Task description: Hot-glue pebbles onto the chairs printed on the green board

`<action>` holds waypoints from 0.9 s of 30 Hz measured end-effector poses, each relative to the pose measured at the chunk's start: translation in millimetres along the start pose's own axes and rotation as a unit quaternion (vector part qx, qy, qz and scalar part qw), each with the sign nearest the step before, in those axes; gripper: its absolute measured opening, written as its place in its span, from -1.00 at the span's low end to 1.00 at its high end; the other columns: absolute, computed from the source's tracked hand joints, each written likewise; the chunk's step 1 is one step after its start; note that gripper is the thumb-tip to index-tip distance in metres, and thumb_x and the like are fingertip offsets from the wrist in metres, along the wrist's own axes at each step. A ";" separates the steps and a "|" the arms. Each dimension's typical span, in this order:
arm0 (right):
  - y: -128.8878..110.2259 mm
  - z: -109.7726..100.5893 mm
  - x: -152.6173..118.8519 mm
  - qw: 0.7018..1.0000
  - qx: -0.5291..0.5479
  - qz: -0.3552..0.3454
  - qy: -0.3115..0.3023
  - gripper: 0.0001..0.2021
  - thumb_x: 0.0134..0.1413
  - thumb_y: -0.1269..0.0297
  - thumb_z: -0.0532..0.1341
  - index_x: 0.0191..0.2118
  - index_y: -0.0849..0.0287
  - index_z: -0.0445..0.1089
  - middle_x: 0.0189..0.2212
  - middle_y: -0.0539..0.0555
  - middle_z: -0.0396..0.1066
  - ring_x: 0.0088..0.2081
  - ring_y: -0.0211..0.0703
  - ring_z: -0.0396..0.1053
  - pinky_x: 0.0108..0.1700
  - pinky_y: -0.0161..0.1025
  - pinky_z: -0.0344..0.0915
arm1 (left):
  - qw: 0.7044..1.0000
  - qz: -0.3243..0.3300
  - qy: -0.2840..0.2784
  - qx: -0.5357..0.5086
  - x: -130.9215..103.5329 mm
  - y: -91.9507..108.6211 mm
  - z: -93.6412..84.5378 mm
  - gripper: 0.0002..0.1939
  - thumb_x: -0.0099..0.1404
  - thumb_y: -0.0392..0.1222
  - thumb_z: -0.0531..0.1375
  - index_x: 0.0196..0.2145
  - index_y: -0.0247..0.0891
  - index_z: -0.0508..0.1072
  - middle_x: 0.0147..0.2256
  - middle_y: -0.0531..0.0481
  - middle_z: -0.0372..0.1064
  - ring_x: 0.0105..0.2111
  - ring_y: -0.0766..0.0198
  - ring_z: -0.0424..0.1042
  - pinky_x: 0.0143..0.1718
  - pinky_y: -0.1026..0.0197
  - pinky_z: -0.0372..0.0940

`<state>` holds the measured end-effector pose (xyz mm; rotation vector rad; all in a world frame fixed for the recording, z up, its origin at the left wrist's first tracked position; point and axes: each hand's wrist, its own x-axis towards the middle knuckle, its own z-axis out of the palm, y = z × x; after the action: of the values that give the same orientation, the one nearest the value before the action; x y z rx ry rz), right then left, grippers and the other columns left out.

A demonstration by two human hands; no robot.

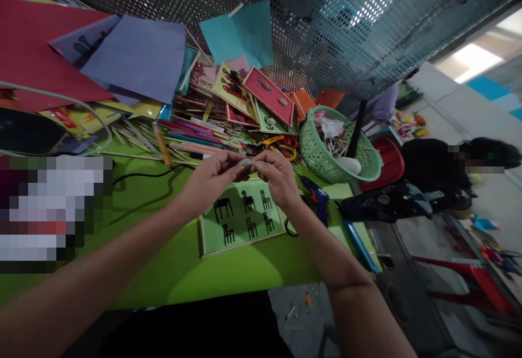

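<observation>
Both of my hands meet above the top edge of a green card (240, 244) with a stick frame, which lies on the green table and shows several small black chairs and a table shape. Between the fingertips is a small greyish stone-like piece (245, 162). My left hand (218, 176) pinches it from the left, thumb below. My right hand (277, 176) has its thumb and fingers closed at the piece's right end. A blue glue gun (317, 197) lies just right of my right hand.
A green basket (326, 151) of scraps stands at the back right, beside orange-handled scissors (275, 140). Pens, sticks, framed cards and coloured paper (138, 56) cover the back. A blue cutter (361, 245) lies near the right edge. A person (432, 167) is beyond the table.
</observation>
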<state>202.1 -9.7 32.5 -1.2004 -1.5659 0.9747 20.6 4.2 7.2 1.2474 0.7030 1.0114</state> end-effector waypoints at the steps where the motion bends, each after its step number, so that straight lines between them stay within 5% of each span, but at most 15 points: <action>1: 1.2 -2.4 1.0 1.000 0.013 0.010 -0.017 -0.83 0.16 0.23 0.19 -0.42 0.13 0.41 -0.54 -0.09 0.26 -0.49 -0.29 0.11 -0.37 -0.28 0.12 | 1.000 -0.005 0.000 0.002 0.3 1.7 -0.3 -0.65 0.29 0.03 0.33 -0.10 -0.25 0.50 -0.20 -0.10 0.56 -0.21 0.20 0.54 -0.05 0.05 0.49; 9: -3.2 -17.2 1.3 0.990 -0.118 -0.068 -0.046 -0.79 0.27 0.13 0.23 -0.32 0.12 0.48 -0.38 -0.04 0.42 -0.29 -0.23 0.33 -0.18 -0.24 0.20 | 0.997 0.000 0.013 0.080 0.9 3.9 -1.6 -0.68 0.35 0.08 0.28 -0.10 -0.19 0.56 -0.20 -0.04 0.57 -0.24 0.23 0.52 -0.13 0.16 0.47; 17: -6.3 -20.9 0.2 0.995 -0.065 -0.017 -0.080 -0.73 0.29 0.21 0.06 -0.27 0.13 0.49 -0.54 -0.07 0.19 -0.46 -0.26 0.13 -0.37 -0.24 0.07 | 0.994 0.001 0.032 0.104 -0.6 8.3 -0.4 -0.76 0.38 -0.02 0.25 -0.12 -0.20 0.57 -0.20 -0.04 0.55 -0.24 0.21 0.51 -0.13 0.16 0.45; 23: -7.6 -15.5 -2.0 0.970 -0.220 -0.076 -0.064 -0.70 0.29 0.02 0.23 -0.36 0.12 0.34 -0.44 -0.05 0.26 -0.38 -0.24 0.16 -0.27 -0.24 0.09 | 0.992 -0.002 0.028 0.125 -1.7 10.2 2.4 -0.78 0.36 -0.08 0.25 -0.11 -0.21 0.58 -0.20 -0.03 0.56 -0.23 0.21 0.51 -0.11 0.15 0.45; 27: -4.0 -14.2 -0.8 0.951 -0.267 -0.116 -0.102 -0.63 0.38 0.04 0.12 -0.44 0.11 0.22 -0.45 -0.04 0.23 -0.36 -0.23 0.18 -0.24 -0.25 0.10 | 0.989 0.010 0.023 0.146 -1.8 7.6 0.3 -0.75 0.36 -0.07 0.25 -0.08 -0.20 0.60 -0.19 -0.04 0.58 -0.23 0.20 0.53 -0.11 0.15 0.45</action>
<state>214.7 -10.5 40.1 -1.2577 -2.1738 0.5442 18.3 2.5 14.4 1.4905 0.9002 0.9789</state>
